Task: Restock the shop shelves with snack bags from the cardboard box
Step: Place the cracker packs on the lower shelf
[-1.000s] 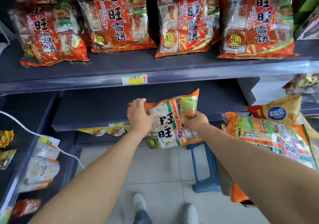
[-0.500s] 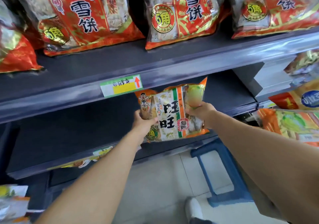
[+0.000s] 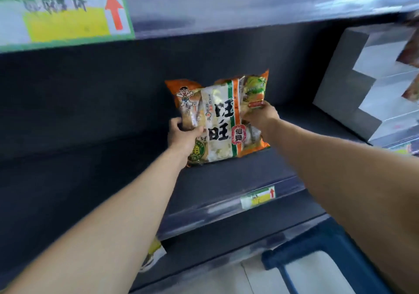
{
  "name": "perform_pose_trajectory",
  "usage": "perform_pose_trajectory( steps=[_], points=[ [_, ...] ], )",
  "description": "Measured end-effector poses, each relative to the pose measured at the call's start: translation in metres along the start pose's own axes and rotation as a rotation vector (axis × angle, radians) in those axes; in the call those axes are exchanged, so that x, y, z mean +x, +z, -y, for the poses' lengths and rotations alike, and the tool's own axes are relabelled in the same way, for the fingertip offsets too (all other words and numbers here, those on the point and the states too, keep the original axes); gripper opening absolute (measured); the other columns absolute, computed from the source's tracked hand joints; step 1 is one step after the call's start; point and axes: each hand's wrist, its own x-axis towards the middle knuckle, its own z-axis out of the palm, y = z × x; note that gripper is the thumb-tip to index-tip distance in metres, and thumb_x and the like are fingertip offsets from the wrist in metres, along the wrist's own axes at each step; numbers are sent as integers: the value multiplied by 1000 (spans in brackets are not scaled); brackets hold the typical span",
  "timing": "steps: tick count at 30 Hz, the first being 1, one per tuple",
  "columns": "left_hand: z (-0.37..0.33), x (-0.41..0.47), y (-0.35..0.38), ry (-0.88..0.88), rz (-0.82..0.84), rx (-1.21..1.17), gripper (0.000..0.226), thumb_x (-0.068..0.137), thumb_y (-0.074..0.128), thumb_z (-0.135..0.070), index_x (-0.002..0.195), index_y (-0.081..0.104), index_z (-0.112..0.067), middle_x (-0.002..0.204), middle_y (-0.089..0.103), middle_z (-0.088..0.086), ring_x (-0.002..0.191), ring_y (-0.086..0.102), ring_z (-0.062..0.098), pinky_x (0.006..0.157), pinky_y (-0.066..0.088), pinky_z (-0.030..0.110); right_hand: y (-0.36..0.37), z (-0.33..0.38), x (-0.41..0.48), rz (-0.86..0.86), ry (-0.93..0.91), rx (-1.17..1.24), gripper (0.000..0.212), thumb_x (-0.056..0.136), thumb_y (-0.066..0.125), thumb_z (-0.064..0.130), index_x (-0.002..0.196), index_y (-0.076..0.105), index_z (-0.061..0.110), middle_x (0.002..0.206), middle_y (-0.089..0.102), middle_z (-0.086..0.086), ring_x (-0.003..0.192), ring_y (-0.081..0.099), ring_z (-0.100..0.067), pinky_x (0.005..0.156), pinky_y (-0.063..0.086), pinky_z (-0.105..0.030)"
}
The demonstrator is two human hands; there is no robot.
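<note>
Left hand [image 3: 184, 135] is gripping the snack bag [image 3: 221, 121] at its lower left edge, fingers curled round the wrapper. Right hand [image 3: 260, 115] is pinching the bag's right side, just below the upper corner. Between the two hands the orange, white and green bag is standing nearly upright, its printed face turned towards the camera. Its bottom edge is sitting low on the dark middle shelf [image 3: 226, 176], probably touching the board, though the blur is making that hard to confirm. A small price label [image 3: 258, 197] with a red arrow is showing on this shelf's front edge, below the bag. A larger, blurred label [image 3: 64, 17] is filling the edge of the shelf above. Grey stepped blocks [image 3: 344, 89] are standing at the shelf's right end, well apart from the bag. A blue stool [image 3: 328, 248] is standing on the tiled floor [image 3: 249, 278] at lower right.
</note>
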Motion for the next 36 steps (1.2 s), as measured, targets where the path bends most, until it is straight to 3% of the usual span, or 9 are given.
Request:
perform_pose_trajectory(
  steps=[4,6,15,18,21,26,29,32,36],
  points=[
    [0,17,5,100,-28,-37,56,83,71,-16,129,40,-18,111,53,-3,97,53,15,82,43,28,21,3,24,-18,-119,-14,48,84,61,13,130,47,18,129,54,-4,120,50,-26,106,40,-36],
    [1,26,9,123,-37,-56,61,81,72,-16,132,38,-18,114,53,-3,99,52,15,84,43,29,26,3,33,-36,-132,18,51,82,59,10,129,46,23,129,54,-7,116,53,-28,104,42,-42],
    [6,38,25,139,-32,19,64,86,65,-8,140,34,-24,141,41,2,119,48,19,88,41,27,26,-18,41,86,-176,45,79,84,58,-5,148,24,27,109,49,5,84,55,-13,63,49,-19],
    [3,40,26,55,-111,38,78,87,66,-12,149,20,-21,150,29,7,130,41,27,99,39,35,31,-27,46,98,-142,17,90,79,62,-4,147,18,36,115,49,4,101,55,-20,81,51,-30],
    [2,44,24,-34,-104,83,75,87,67,-18,148,23,-12,149,34,9,132,41,29,104,38,39,35,-33,48,46,-95,-167,91,83,62,9,146,8,45,138,41,-3,133,30,-31,105,37,-40],
    [5,51,28,-31,-95,37,56,85,68,-7,134,43,-12,120,55,3,110,57,24,91,48,34,43,-43,57,57,-138,-30,82,83,58,2,141,20,45,106,57,1,123,42,-23,91,47,-34],
    [7,52,32,16,-90,-14,60,85,63,1,139,41,-15,130,57,4,113,57,22,96,48,35,41,-41,58,120,-194,161,80,86,57,-4,145,21,35,122,57,3,105,55,-18,88,49,-31],
    [7,48,32,45,-83,11,61,87,60,2,141,39,-16,131,55,2,114,56,20,91,47,28,44,-42,58,159,-210,109,90,84,52,-11,151,6,28,147,37,0,127,47,-26,87,45,-29],
    [1,40,31,104,-180,105,46,87,59,-5,130,45,-14,131,52,5,111,56,23,86,49,30,46,-42,48,-110,-182,-20,79,84,56,3,151,15,18,153,26,-2,139,28,-27,109,35,-36]
  ],
)
